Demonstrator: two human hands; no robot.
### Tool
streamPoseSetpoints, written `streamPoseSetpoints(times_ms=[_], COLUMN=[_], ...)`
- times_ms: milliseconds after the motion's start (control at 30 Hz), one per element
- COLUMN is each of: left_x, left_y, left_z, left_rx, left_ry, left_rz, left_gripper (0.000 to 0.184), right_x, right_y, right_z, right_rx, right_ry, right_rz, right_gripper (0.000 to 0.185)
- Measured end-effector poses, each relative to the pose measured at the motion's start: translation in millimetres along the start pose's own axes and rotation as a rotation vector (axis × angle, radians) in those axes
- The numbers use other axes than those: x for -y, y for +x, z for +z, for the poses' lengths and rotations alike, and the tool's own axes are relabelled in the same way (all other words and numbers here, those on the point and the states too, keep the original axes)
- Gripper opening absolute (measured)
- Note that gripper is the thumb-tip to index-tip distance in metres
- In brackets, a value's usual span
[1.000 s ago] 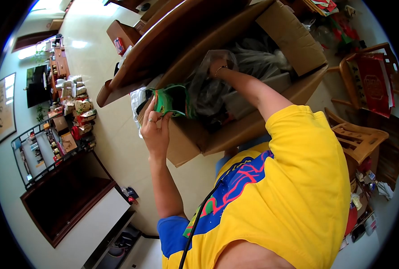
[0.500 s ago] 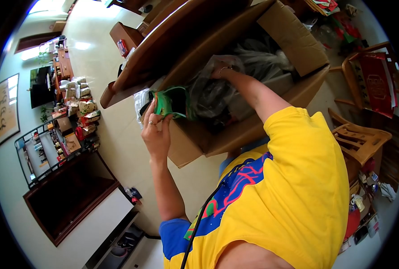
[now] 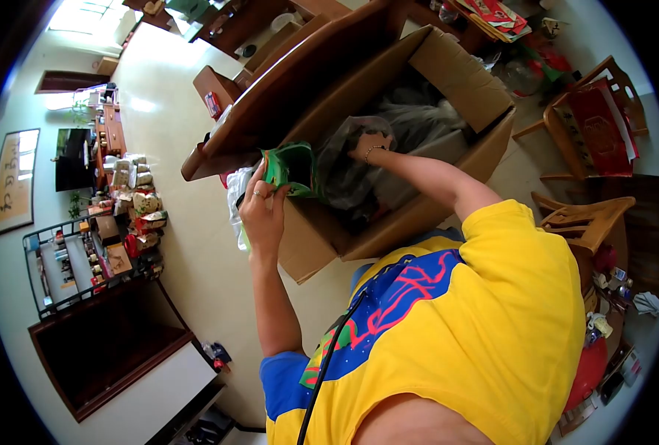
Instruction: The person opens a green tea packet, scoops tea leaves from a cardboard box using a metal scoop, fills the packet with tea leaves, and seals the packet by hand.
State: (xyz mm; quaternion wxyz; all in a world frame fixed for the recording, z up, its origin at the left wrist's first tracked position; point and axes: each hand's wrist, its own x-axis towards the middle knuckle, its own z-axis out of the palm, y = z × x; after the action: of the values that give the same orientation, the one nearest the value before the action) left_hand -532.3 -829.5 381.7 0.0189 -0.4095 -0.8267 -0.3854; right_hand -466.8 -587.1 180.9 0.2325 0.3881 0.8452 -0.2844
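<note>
My left hand pinches the edge of a green bag, whose mouth gapes open and looks dark inside. The bag is at the left end of a large cardboard box. Inside the box, my right hand has its fingers closed on a clear plastic bag. What that bag contains is too dark to tell. More clear plastic lies deeper in the box, beyond my right hand. White plastic hangs behind my left hand.
A round brown wooden table borders the box's far side. Wooden chairs stand at the right, one with a red bag on it. At the left are a black-railed rack and a dark cabinet.
My right hand has shifted slightly toward me with the clear bag and its fingers show more clearly. My left hand still holds the green bag. The camera view has shifted a little.
</note>
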Motion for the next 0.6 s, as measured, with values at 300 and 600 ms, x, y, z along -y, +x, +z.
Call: streamPoseSetpoints(times_ms=[300, 600], left_x=[2.0, 3.1], left_y=[-4.4, -10.4], left_z=[-3.5, -7.0], left_rx=[-0.007, 0.008], left_ry=[-0.025, -0.072], left_rz=[0.071, 0.097], left_gripper=[0.028, 0.029], right_x=[-67.7, -86.0], right_y=[-23.3, -1.6], right_z=[1.0, 21.3], right_rx=[-0.126, -0.088], right_ry=[0.148, 0.314], right_rz=[0.138, 0.152], right_gripper=[0.064, 0.053])
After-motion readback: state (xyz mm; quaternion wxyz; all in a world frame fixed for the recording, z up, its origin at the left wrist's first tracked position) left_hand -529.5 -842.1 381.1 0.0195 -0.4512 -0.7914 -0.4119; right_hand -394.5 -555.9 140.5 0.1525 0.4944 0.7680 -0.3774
